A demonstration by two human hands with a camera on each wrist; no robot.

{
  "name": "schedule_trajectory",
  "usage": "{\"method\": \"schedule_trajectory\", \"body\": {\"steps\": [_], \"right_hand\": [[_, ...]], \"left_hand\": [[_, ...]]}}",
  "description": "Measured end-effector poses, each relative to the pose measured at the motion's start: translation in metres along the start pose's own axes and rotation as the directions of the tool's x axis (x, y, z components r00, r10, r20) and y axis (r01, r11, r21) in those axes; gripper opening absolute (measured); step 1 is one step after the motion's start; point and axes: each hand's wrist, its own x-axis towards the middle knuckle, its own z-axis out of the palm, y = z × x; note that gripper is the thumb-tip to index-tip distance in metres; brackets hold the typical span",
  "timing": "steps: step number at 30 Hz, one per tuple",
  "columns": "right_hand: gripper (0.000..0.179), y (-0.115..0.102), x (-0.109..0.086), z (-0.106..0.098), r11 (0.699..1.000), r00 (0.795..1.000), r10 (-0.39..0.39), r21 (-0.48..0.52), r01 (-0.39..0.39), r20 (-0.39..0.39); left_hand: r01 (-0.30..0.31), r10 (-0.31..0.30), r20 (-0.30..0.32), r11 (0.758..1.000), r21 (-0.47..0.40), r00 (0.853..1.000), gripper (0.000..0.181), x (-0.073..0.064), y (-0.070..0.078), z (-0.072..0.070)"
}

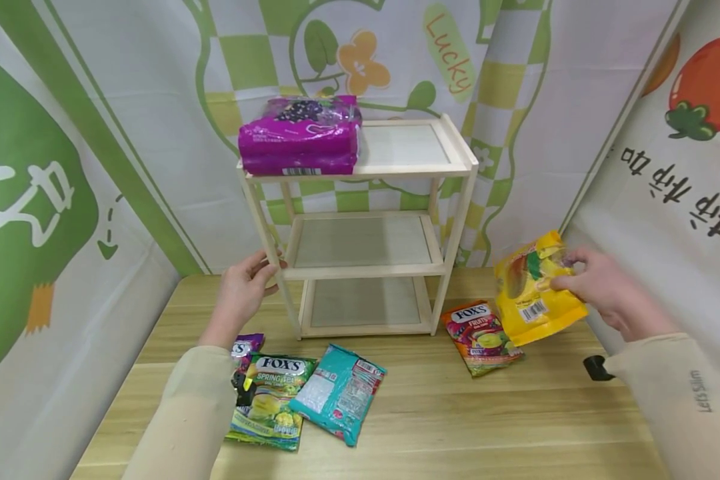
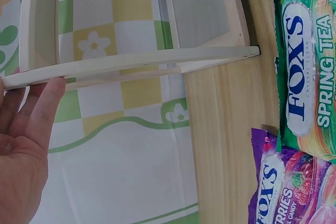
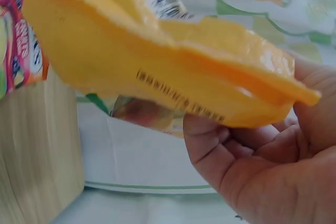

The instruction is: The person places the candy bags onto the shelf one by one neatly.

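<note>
My right hand [image 1: 603, 290] pinches a yellow candy bag [image 1: 531, 293] with a mango picture, its barcode side facing the head camera. The bag hangs tilted above the table and overlaps a red Fox's Fruits candy bag [image 1: 477, 333] in the head view. In the right wrist view, thumb and fingers close on the edge of the yellow bag [image 3: 157, 61]. My left hand [image 1: 246, 287] holds the left front post of a small three-tier wooden shelf [image 1: 366, 271], at about the middle tier. In the left wrist view its fingertips [image 2: 52, 90] lie against the post.
A purple grape candy bag [image 1: 300, 143] lies on the shelf's top tier, left side. On the table at front left are a green Fox's Spring Tea bag [image 1: 270, 400], a teal bag [image 1: 342, 393] and a purple Fox's bag [image 2: 294, 187]. Printed cloth walls [image 1: 636, 167] enclose the table.
</note>
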Motion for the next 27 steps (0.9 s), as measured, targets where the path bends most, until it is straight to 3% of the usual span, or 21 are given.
{"method": "schedule_trajectory", "body": {"steps": [5, 10, 18, 21, 27], "right_hand": [[0.055, -0.004, 0.001, 0.01, 0.981, 1.0, 0.001, -0.192, -0.005, -0.025], [0.056, -0.006, 0.003, 0.02, 0.923, 0.997, -0.062, -0.382, 0.04, -0.045], [0.044, 0.007, 0.003, 0.042, 0.851, 0.993, -0.103, -0.522, 0.06, -0.053], [0.039, 0.016, 0.0, 0.051, 0.817, 0.986, -0.154, -0.569, 0.093, -0.059], [0.037, 0.033, -0.003, 0.066, 0.705, 0.967, -0.246, -0.698, 0.128, -0.071]], "left_hand": [[-0.005, 0.005, -0.002, 1.0, 0.01, 1.0, 0.043, 0.0, 0.0, 0.0], [-0.007, 0.007, -0.008, 1.0, 0.021, 1.0, 0.041, 0.0, 0.0, 0.0], [-0.005, 0.005, -0.012, 1.0, 0.018, 1.0, 0.041, 0.001, -0.001, 0.0], [-0.004, 0.005, -0.009, 1.0, 0.01, 1.0, 0.04, 0.001, -0.001, 0.0], [-0.004, 0.004, -0.01, 1.0, 0.012, 1.0, 0.039, 0.001, 0.0, 0.0]]}}
